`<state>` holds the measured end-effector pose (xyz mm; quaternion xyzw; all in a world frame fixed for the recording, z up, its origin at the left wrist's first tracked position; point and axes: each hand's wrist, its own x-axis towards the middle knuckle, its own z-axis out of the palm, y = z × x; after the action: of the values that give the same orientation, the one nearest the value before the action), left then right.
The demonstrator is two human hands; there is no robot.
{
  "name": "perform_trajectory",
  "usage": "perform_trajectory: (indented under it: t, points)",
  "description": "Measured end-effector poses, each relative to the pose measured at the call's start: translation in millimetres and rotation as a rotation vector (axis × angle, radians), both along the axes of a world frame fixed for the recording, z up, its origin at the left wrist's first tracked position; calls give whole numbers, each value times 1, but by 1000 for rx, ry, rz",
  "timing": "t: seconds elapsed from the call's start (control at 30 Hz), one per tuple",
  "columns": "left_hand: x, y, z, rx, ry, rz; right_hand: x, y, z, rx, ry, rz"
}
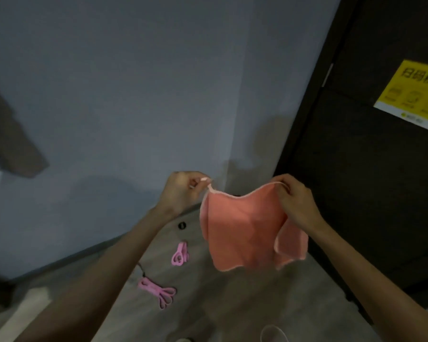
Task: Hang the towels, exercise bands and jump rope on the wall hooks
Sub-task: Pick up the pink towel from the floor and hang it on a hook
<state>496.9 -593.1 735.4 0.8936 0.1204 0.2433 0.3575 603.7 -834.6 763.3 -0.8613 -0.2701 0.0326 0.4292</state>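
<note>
Yellow sign (415,95) cut off at right edge, its print blurred

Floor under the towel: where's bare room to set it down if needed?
Bare floor lies below the pink towel, between the pink bands and the dark door. Left of that it is crowded: bands, a pink clip and a small black item.

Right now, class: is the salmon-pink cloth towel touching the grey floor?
Apart. The head view shows the towel hanging from both hands, its lower edge clear above the floor.
</note>
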Motion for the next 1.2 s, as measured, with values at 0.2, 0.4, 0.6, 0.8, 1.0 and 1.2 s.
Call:
perform_trajectory:
  t: [0.2,0.4,0.6,0.8,1.0,1.2]
  points:
    - [-51,1,56,-27,-51,41,-36,43,3,-143,37,230]
    - [-99,16,95,-60,-81,77,-97,111,32,113,166,421]
    - [-171,68,124,-62,-134,167,-167,182,50,292,219,526]
    - [-257,143,146,-150,-195,239,-236,264,71,365,240,573]
    - [-315,210,168,-436,-127,179,-289,337,97,368,226,663]
    - [-325,263,211,-632,-84,142,-303,393,142,457,295,789]
